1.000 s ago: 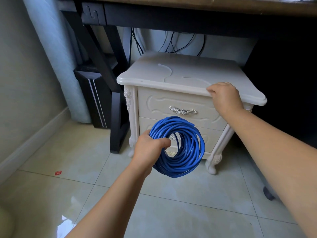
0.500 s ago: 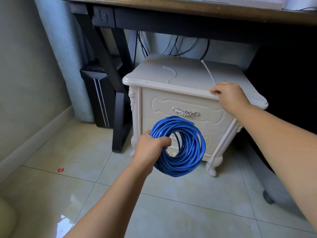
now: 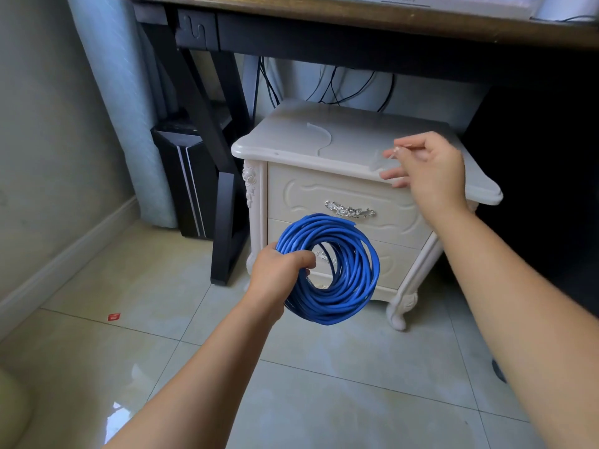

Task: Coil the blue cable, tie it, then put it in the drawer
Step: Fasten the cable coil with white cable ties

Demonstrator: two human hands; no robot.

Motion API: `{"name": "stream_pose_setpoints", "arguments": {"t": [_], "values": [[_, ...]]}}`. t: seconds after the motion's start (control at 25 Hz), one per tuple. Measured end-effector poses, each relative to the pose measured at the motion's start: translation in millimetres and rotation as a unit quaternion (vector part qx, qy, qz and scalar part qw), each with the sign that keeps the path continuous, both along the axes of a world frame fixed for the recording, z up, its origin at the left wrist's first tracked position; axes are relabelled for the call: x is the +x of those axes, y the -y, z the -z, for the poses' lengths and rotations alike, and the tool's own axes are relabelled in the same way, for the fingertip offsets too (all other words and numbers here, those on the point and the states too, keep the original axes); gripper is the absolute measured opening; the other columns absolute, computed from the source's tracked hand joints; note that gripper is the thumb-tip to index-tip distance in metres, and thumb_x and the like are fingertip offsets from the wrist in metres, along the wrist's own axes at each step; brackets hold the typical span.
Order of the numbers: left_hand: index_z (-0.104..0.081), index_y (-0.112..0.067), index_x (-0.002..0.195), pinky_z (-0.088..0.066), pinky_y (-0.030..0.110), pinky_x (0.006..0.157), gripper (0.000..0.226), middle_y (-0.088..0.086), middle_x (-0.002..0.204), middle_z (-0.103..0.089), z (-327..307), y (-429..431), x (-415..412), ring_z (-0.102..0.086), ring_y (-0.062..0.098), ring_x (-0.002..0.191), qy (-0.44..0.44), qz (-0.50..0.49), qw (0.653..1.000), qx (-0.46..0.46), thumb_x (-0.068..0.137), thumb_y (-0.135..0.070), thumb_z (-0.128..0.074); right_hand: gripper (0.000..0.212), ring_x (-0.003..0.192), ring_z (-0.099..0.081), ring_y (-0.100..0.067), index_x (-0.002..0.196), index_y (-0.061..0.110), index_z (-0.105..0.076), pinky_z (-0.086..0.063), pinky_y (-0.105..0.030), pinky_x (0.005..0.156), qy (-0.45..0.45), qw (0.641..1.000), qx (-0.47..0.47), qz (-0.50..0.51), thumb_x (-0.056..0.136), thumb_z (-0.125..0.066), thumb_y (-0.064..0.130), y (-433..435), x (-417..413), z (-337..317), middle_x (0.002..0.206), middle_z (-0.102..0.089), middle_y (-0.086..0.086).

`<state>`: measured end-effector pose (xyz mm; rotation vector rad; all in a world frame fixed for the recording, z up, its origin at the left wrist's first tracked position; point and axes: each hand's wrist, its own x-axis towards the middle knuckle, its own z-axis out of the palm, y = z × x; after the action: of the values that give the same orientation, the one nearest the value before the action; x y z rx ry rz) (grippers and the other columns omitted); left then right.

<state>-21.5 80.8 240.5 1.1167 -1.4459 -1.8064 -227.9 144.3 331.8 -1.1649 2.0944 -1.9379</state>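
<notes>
No legible text, faint print on white object [image 3: 453,4] atop desk [image 3: 324,19] (too blurred), red scrap [image 3: 114,316] unreadable

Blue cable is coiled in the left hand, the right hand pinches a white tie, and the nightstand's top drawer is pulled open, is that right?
No. The head view shows the top drawer of the nightstand shut, flush with its front. The rest holds: the left hand grips the coiled blue cable and the right hand pinches a white tie.
</notes>
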Motion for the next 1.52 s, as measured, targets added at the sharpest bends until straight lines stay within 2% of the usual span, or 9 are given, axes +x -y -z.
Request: {"name": "stream_pose_setpoints", "arguments": {"t": [0.16, 0.36, 0.6, 0.96, 1.08, 1.16, 1.24, 1.36, 1.52], "values": [[-0.06, -0.008, 0.08, -0.046, 0.034, 0.063, 0.011, 0.011, 0.069, -0.056, 2.6, -0.4, 3.7, -0.054, 0.024, 0.067, 0.01, -0.03, 0.999, 0.023, 0.074, -0.003, -0.067, 0.011, 0.067, -0.072, -0.023, 0.1, 0.015, -0.059, -0.058, -0.026, 0.06, 0.173, 0.973, -0.098, -0.113, 0.1, -0.051, 0.008, -32.7, 56.0, -7.5, 0.089, -0.073, -0.008], [-0.062, -0.006, 0.081, -0.046, 0.033, 0.062, 0.009, 0.009, 0.069, -0.057, -0.4, -4.5, 14.4, -0.055, 0.024, 0.066, 0.002, -0.06, 0.996, 0.06, 0.074, -0.003, -0.067, 0.014, 0.054, -0.067, -0.015, 0.102, 0.02, -0.061, -0.05, -0.019, 0.045, 0.277, 0.939, -0.114, -0.167, 0.102, -0.047, 0.018, -68.9, 94.4, -10.1, 0.075, -0.072, -0.001], [-0.064, -0.005, 0.084, -0.049, 0.035, 0.062, 0.012, 0.009, 0.067, -0.058, -2.1, -5.0, 28.2, -0.057, 0.024, 0.065, -0.001, -0.062, 0.997, 0.054, 0.073, -0.004, -0.067, 0.015, 0.052, -0.068, -0.021, 0.098, 0.02, -0.061, -0.053, -0.024, 0.044, 0.254, 0.954, 0.015, -0.158, 0.102, -0.046, 0.022, -92.8, 105.3, 15.4, 0.067, -0.068, -0.004], [-0.065, -0.005, 0.077, -0.051, 0.036, 0.069, 0.006, 0.012, 0.068, -0.065, -7.1, -36.0, 22.7, -0.064, 0.028, 0.071, -0.009, -0.001, 1.0, 0.022, 0.072, -0.004, -0.068, 0.02, 0.071, -0.072, -0.025, 0.094, 0.02, -0.06, -0.057, -0.033, 0.068, 0.159, 0.97, 0.097, -0.155, 0.104, -0.043, 0.02, -79.6, 119.2, 54.5, 0.075, -0.066, -0.005], [-0.068, -0.004, 0.095, -0.056, 0.049, 0.087, 0.034, 0.019, 0.089, -0.073, -6.2, -39.4, 20.6, -0.072, 0.034, 0.089, -0.019, 0.034, 0.999, 0.01, 0.061, -0.009, -0.071, 0.021, 0.079, -0.073, -0.021, 0.095, 0.02, -0.06, -0.058, -0.03, 0.077, 0.107, 0.978, 0.09, -0.153, 0.104, -0.042, 0.017, -77.8, 119.2, 62.7, 0.079, -0.067, 0.0], [-0.067, -0.006, 0.105, -0.055, 0.051, 0.091, 0.047, 0.018, 0.095, -0.074, -6.3, -39.9, 20.4, -0.072, 0.032, 0.092, -0.027, 0.055, 0.998, 0.009, 0.058, -0.01, -0.071, 0.021, 0.086, -0.072, -0.019, 0.096, 0.02, -0.06, -0.057, -0.029, 0.085, 0.09, 0.98, 0.069, -0.166, 0.104, -0.042, 0.016, -78.2, 119.1, 66.8, 0.082, -0.068, 0.003], [-0.064, -0.008, 0.111, -0.055, 0.046, 0.092, 0.052, 0.014, 0.098, -0.074, -4.3, -38.7, 20.3, -0.072, 0.031, 0.094, -0.032, 0.074, 0.997, -0.004, 0.061, -0.008, -0.073, 0.021, 0.09, -0.071, -0.018, 0.097, 0.021, -0.061, -0.055, -0.028, 0.089, 0.071, 0.98, 0.061, -0.174, 0.104, -0.043, 0.014, -78.9, 119.0, 71.1, 0.086, -0.069, 0.003], [-0.055, -0.024, 0.128, -0.054, 0.039, 0.09, 0.071, 0.007, 0.105, -0.073, 0.3, -35.8, 20.1, -0.07, 0.028, 0.099, -0.048, 0.078, 0.996, -0.021, 0.063, -0.004, -0.076, 0.021, 0.091, -0.07, -0.014, 0.098, 0.02, -0.064, -0.052, -0.025, 0.09, 0.062, 0.98, 0.065, -0.179, 0.103, -0.045, 0.013, -79.0, 119.6, 74.6, 0.089, -0.07, 0.002], [-0.048, -0.03, 0.139, -0.055, 0.03, 0.082, 0.081, 0.002, 0.108, -0.072, 0.7, -36.2, 19.8, -0.069, 0.017, 0.091, -0.059, 0.068, 0.995, -0.045, 0.071, 0.005, -0.072, 0.021, 0.094, -0.07, -0.009, 0.1, 0.023, -0.067, -0.052, -0.025, 0.092, 0.076, 0.986, 0.055, -0.135, 0.102, -0.049, 0.014, -79.0, 123.7, 77.5, 0.097, -0.073, 0.002]]}}
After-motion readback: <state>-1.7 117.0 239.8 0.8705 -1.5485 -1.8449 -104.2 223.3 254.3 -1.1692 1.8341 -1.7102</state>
